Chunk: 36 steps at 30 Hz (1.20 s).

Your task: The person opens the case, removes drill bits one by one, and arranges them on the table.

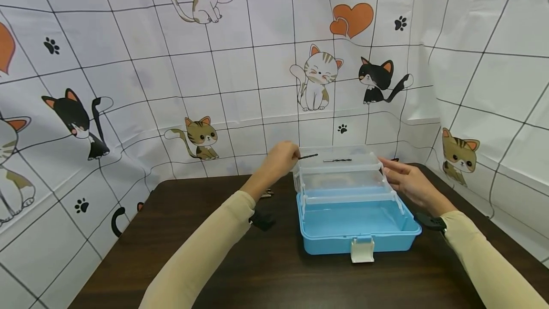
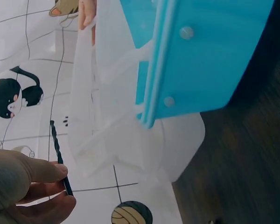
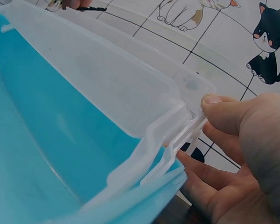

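Note:
In the head view my left hand (image 1: 280, 155) is raised at the left end of the box's translucent upper tray (image 1: 343, 182). Between thumb and fingers it pinches a dark twist drill bit (image 2: 58, 151), whose fluted end points outward. Another drill bit (image 1: 337, 160) lies in the tray's rear section. The light blue toolbox (image 1: 309, 244) stands opened, its lower compartment showing a bare blue floor (image 3: 32, 154). At the right end, my right hand (image 3: 252, 140) holds the tray's edge, thumb on the near side and fingers behind and below.
A few small metal pieces (image 1: 267, 194) lie on the dark wooden table (image 1: 206, 232), left of the toolbox and partly behind my left forearm. A white latch (image 1: 362, 252) hangs at the box front. Cat-print sheeting (image 1: 257, 61) closes off the back and right side.

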Available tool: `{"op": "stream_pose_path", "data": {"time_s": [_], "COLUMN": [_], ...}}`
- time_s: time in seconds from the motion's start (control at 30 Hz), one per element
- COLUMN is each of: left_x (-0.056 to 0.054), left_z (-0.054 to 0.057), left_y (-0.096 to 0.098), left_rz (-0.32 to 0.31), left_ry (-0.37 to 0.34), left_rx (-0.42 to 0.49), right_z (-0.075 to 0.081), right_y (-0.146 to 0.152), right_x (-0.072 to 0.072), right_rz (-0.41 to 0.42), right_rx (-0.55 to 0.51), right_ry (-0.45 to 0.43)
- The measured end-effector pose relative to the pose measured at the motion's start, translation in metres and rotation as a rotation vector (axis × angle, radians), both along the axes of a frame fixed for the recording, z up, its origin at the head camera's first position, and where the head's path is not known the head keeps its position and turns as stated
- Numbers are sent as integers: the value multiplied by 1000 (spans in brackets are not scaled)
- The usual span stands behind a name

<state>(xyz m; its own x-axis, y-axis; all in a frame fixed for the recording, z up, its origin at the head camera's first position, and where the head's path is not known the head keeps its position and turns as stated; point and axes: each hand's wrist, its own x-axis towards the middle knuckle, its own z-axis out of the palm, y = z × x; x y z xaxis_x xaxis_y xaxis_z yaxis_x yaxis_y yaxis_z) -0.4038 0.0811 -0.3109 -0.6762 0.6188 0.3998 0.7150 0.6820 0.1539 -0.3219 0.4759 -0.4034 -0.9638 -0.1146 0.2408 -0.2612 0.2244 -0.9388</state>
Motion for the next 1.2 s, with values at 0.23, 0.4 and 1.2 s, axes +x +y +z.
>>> {"op": "stream_pose_path", "data": {"time_s": [0.23,0.4,1.2], "left_x": [-1,-2,-16], "left_z": [-5,-10,-63], "left_y": [-20,-35,-97], "left_rz": [-7,36,86], "left_ry": [-3,-19,-111], "left_rx": [41,54,-1], "right_z": [3,4,1], "right_y": [-1,-2,-2], "right_x": [0,-1,1], "right_rz": [0,-7,-12], "right_rx": [-6,-11,-2], "right_ry": [-11,-6,-11]}}
